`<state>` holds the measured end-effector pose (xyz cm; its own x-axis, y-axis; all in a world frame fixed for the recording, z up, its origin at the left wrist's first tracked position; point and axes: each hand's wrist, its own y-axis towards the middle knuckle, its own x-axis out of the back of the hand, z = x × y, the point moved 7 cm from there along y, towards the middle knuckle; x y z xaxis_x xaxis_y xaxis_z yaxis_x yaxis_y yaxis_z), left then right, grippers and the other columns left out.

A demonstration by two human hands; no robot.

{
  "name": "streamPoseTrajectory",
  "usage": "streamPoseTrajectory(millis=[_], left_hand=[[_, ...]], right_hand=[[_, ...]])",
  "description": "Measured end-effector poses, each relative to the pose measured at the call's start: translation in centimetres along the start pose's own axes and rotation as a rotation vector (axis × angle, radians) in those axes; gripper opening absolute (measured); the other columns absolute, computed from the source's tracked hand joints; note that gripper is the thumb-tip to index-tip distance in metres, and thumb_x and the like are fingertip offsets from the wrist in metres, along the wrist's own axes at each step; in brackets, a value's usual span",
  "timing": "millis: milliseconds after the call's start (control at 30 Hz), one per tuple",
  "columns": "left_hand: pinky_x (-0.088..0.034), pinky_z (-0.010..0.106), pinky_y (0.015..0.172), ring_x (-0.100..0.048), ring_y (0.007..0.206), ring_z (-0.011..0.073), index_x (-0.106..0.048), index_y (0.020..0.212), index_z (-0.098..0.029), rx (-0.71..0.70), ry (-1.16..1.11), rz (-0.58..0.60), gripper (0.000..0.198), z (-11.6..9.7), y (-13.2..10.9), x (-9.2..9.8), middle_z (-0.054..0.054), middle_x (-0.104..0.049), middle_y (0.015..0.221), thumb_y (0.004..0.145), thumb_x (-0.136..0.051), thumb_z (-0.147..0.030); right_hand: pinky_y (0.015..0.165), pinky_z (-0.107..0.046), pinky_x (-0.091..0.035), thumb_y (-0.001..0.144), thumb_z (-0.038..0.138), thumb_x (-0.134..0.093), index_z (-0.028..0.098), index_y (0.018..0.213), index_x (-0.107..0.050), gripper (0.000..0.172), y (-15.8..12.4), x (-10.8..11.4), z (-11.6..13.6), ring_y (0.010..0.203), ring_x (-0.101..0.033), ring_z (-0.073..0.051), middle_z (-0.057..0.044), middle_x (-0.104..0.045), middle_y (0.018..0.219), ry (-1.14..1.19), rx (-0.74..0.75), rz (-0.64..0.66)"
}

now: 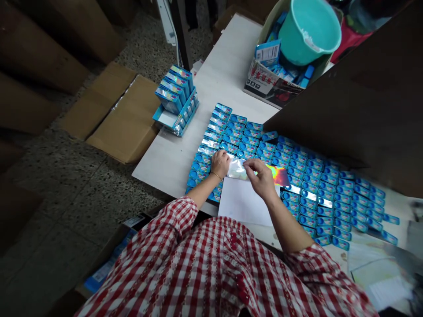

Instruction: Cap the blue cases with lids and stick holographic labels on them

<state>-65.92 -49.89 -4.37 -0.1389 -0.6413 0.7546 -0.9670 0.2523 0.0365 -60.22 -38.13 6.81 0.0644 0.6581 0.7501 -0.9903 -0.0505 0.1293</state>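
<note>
White paper sheet [246, 203], iridescent foil strip [236, 169] along its far edge, left hand [220, 164] at strip's left end, grip unclear, right hand [262, 179] over strip, fingertips near together, hold unclear, blue packs [309, 194] in rows left and right of sheet, teal bucket [306, 33] beyond.

Floor [66, 193] at left dim and gray. Table [165, 165] brighter. Shiny strip [278, 175] glares white and orange. Dark shadow along big board [370, 101]. Papers [380, 275] near right blurry.
</note>
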Motion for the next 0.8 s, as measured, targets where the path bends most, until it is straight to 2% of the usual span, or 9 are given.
streamPoseTrajectory(millis=[67, 167, 267, 367, 500, 600, 700, 800], left_hand=[[-0.039, 0.038, 0.087, -0.051, 0.099, 0.0226, -0.063, 0.075, -0.017, -0.004, -0.063, -0.003, 0.013, 0.1, 0.1, 0.4, 0.009, -0.057, 0.105, 0.082, -0.055, -0.025], [-0.04, 0.036, 0.089, -0.052, 0.101, 0.0217, -0.062, 0.072, -0.016, 0.034, -0.191, -0.029, 0.01, 0.3, 0.2, 1.3, 0.009, -0.059, 0.103, 0.078, -0.059, -0.024], [-0.044, 0.032, 0.079, -0.057, 0.085, 0.0179, -0.061, 0.069, -0.015, 0.212, -0.412, 0.007, 0.01, 1.2, 0.1, 1.2, 0.006, -0.062, 0.085, 0.076, -0.06, -0.021], [-0.044, 0.027, 0.065, -0.056, 0.066, 0.0138, -0.061, 0.068, -0.014, 0.407, -0.63, 0.051, 0.01, 1.9, -0.4, 0.3, 0.001, -0.061, 0.067, 0.074, -0.061, -0.022], [-0.041, 0.024, 0.059, -0.053, 0.06, 0.0117, -0.061, 0.065, -0.014, 0.459, -0.727, 0.035, 0.012, 1.6, -0.6, -0.3, -0.001, -0.059, 0.061, 0.071, -0.063, -0.024], [-0.043, 0.024, 0.062, -0.054, 0.062, 0.012, -0.06, 0.064, -0.015, 0.435, -0.697, 0.044, 0.012, 1.1, -0.3, -0.7, -0.001, -0.059, 0.061, 0.073, -0.062, -0.024], [-0.046, 0.028, 0.072, -0.057, 0.071, 0.0142, -0.06, 0.064, -0.016, 0.321, -0.549, 0.006, 0.012, 0.8, 0.4, -0.2, 0.001, -0.061, 0.069, 0.075, -0.06, -0.021], [-0.045, 0.031, 0.082, -0.058, 0.086, 0.0171, -0.063, 0.07, -0.016, 0.199, -0.444, -0.037, 0.005, 0.6, 0.9, 1.0, 0.007, -0.063, 0.088, 0.073, -0.059, -0.015]], right_hand=[[0.074, -0.033, -0.047, 0.091, 0.031, -0.041, 0.021, 0.093, -0.065, 0.026, 1.0, -0.6, -0.5, 0.089, -0.057, -0.02, -0.008, -0.063, 0.095, -0.026, -0.036, -0.005], [0.079, -0.037, -0.043, 0.09, 0.029, -0.043, 0.02, 0.103, -0.066, 0.028, 2.3, -3.3, -2.7, 0.092, -0.053, -0.023, -0.011, -0.062, 0.103, -0.244, -0.03, 0.01], [0.079, -0.037, -0.04, 0.091, 0.029, -0.041, 0.019, 0.107, -0.065, 0.031, 2.1, -6.2, -4.1, 0.088, -0.052, -0.023, -0.011, -0.063, 0.104, -0.42, 0.049, 0.074], [0.079, -0.035, -0.04, 0.094, 0.027, -0.035, 0.017, 0.11, -0.064, 0.034, 1.1, -7.1, -4.3, 0.089, -0.052, -0.022, -0.011, -0.063, 0.109, -0.479, 0.146, 0.085], [0.082, -0.034, -0.041, 0.093, 0.022, -0.038, 0.016, 0.108, -0.063, 0.03, 0.2, -6.7, -4.0, 0.096, -0.053, -0.021, -0.012, -0.062, 0.114, -0.483, 0.218, 0.11], [0.081, -0.035, -0.042, 0.091, 0.021, -0.04, 0.017, 0.098, -0.065, 0.026, 0.0, -5.6, -3.4, 0.094, -0.055, -0.022, -0.012, -0.064, 0.11, -0.433, 0.2, 0.123], [0.08, -0.036, -0.044, 0.088, 0.025, -0.045, 0.017, 0.087, -0.065, 0.022, -0.4, -2.9, -1.8, 0.09, -0.056, -0.022, -0.012, -0.065, 0.103, -0.273, 0.106, 0.051], [0.071, -0.032, -0.046, 0.084, 0.029, -0.049, 0.019, 0.077, -0.062, 0.017, -0.9, 0.2, -0.1, 0.083, -0.057, -0.019, -0.009, -0.064, 0.092, 0.035, -0.07, -0.031]])
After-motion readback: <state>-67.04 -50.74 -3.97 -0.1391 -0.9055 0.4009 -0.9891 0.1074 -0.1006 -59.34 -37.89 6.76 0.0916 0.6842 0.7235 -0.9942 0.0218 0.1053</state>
